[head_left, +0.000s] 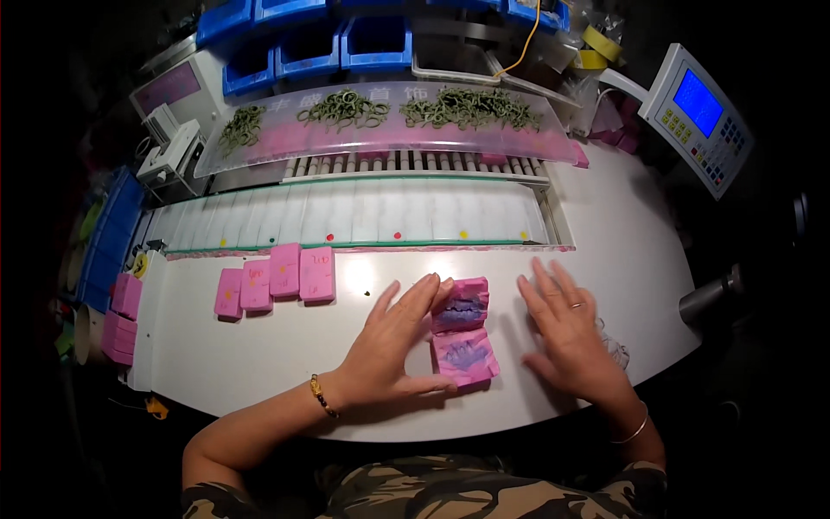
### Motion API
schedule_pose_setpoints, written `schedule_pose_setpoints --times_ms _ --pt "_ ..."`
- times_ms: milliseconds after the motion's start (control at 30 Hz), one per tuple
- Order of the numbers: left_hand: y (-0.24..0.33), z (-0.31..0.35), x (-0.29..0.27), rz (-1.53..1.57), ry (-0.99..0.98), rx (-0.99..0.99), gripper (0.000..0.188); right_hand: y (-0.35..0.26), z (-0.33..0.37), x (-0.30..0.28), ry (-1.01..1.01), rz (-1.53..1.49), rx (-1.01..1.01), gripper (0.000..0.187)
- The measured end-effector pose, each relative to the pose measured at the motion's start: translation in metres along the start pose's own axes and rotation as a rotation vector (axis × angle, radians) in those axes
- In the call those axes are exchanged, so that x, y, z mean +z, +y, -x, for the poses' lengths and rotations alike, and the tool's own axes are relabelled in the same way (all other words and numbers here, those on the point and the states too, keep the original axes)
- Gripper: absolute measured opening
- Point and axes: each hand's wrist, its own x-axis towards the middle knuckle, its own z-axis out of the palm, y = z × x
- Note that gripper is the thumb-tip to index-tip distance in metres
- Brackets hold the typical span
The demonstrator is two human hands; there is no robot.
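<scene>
A pink rubber mold lies on the white table in front of me, parted into an upper half [461,305] and a lower half [466,355]. Blue-grey marks cover the small cavities on their inner faces. My left hand [386,342] spans the mold's left side, fingertips at the upper half's corner and thumb at the lower half's near edge. To the right of the mold, my right hand [564,333] is apart from it, fingers spread and empty. Several closed pink mold blocks [284,270] with handwritten marks stand in a row farther left.
Beyond lies a white segmented strip [363,214] with coloured dots, then rollers [415,164]. Above them, a translucent tray [294,143] bears piles of green ring-shaped pieces [471,108]. Blue bins [376,43] stand behind; a control panel [696,117] is at right, more pink blocks [119,336] at left.
</scene>
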Motion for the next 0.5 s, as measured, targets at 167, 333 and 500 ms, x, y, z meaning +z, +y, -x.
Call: schedule_pose_setpoints --times_ms 167,333,500 --pt "0.000 0.000 0.002 0.381 0.132 0.009 0.086 0.000 -0.027 0.033 0.200 -0.678 -0.191 0.081" --pt "0.002 -0.009 0.009 0.634 0.243 -0.238 0.068 -0.007 -0.037 0.043 0.181 -1.130 0.054 0.034" --pt "-0.002 -0.017 0.007 0.643 0.232 -0.274 0.055 -0.007 -0.036 0.044 0.197 -1.055 0.044 0.032"
